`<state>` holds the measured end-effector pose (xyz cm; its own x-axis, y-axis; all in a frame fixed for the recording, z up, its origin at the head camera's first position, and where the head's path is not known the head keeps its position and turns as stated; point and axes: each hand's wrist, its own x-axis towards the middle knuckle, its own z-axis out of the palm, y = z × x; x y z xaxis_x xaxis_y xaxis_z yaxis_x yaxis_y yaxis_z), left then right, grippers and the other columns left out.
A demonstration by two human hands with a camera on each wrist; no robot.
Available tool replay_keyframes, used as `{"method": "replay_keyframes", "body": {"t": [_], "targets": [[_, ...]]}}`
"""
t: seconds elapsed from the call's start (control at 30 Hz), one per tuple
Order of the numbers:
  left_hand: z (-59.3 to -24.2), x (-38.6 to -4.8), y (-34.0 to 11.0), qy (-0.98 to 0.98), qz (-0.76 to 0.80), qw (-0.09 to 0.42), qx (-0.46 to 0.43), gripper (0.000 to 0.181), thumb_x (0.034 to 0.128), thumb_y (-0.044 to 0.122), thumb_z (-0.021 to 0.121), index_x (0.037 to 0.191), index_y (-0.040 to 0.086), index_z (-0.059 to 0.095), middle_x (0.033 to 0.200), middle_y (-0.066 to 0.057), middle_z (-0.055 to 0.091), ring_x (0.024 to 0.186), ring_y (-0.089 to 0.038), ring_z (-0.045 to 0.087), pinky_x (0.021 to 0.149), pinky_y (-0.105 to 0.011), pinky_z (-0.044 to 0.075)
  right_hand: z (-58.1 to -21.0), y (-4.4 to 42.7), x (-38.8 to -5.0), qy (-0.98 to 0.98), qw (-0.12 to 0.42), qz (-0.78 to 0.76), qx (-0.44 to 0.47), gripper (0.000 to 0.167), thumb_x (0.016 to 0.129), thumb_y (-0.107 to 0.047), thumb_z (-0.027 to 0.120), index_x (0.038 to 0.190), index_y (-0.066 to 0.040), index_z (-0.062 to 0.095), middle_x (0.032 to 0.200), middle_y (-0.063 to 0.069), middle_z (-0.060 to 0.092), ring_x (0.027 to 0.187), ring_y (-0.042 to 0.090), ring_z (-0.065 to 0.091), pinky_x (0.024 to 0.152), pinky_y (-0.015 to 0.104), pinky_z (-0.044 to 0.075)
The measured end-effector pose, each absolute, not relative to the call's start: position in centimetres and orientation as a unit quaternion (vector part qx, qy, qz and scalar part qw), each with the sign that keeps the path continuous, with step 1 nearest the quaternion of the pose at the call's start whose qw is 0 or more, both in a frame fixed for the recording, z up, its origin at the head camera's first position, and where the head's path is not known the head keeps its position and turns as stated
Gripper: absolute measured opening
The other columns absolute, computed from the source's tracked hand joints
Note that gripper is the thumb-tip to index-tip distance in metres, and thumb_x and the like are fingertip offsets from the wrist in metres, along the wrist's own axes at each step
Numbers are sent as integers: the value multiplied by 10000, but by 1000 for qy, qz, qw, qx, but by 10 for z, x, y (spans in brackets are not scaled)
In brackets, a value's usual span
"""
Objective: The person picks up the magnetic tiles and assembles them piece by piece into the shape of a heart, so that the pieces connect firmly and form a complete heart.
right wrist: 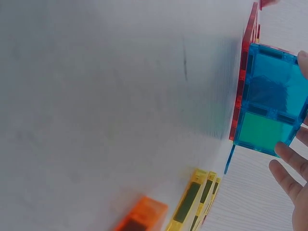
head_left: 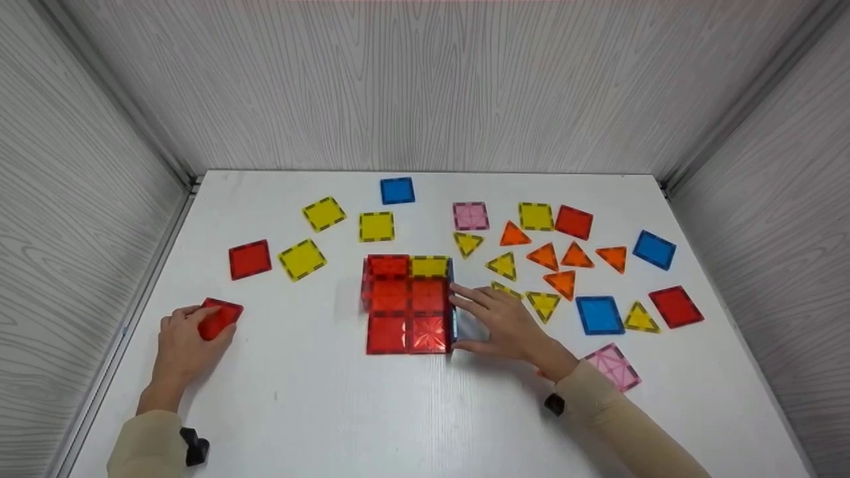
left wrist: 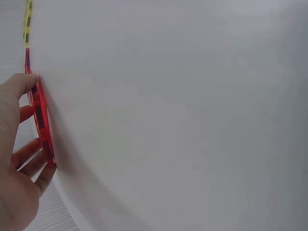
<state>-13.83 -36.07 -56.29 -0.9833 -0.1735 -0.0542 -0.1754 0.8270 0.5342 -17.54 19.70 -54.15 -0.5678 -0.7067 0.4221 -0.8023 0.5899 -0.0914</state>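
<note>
At the table's left side my left hand (head_left: pixel 184 342) pinches a red square magnetic tile (head_left: pixel 220 321) by its edges. The left wrist view shows this red tile (left wrist: pixel 42 118) tilted, between the thumb and the fingers. In the middle stands a box-like build of magnetic tiles (head_left: pixel 387 333), with red squares facing up and a yellow square at its back. My right hand (head_left: pixel 506 325) touches the right side of the build with spread fingers. That side is a wall of blue square tiles (right wrist: pixel 274 79), seen in the right wrist view with the fingertips against it.
Loose yellow squares (head_left: pixel 302 259) and a red square (head_left: pixel 250 259) lie left of the build. A blue square (head_left: pixel 397 190) is behind it. To the right are orange triangles (head_left: pixel 560 284), yellow triangles (head_left: pixel 544 305), blue squares (head_left: pixel 600 315) and pink squares (head_left: pixel 613 367). Panels (head_left: pixel 425 86) enclose the table.
</note>
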Motion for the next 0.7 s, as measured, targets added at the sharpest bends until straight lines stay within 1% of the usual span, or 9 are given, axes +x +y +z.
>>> {"method": "replay_keyframes", "body": {"t": [0.23, 0.43, 0.7], "targets": [[-561, -139, -340, 950, 298, 13, -94, 672, 952, 326, 749, 1508, 27, 519, 1523, -343, 399, 1376, -532, 365, 957, -701, 562, -542, 196, -176, -868, 183, 142, 439, 793, 852, -584, 815, 1495, -175, 594, 1537, 76, 617, 1233, 220, 683, 983, 410, 606], [-554, -141, -314, 941, 326, 12, -88, 671, 935, 293, 776, 1506, 43, 527, 1540, -312, 408, 1414, -498, 369, 991, -686, 556, -542, 196, -177, -865, 189, 145, 441, 797, 842, -585, 824, 1487, -172, 602, 1532, 86, 620, 1222, 225, 686, 968, 411, 608], [-547, -143, -281, 927, 368, -9, -76, 593, 975, 288, 743, 1482, 48, 550, 1518, -274, 456, 1427, -455, 397, 1032, -659, 550, -541, 196, -176, -869, 185, 141, 436, 800, 845, -599, 814, 1488, -171, 602, 1541, 78, 612, 1238, 227, 682, 984, 418, 603]]}}
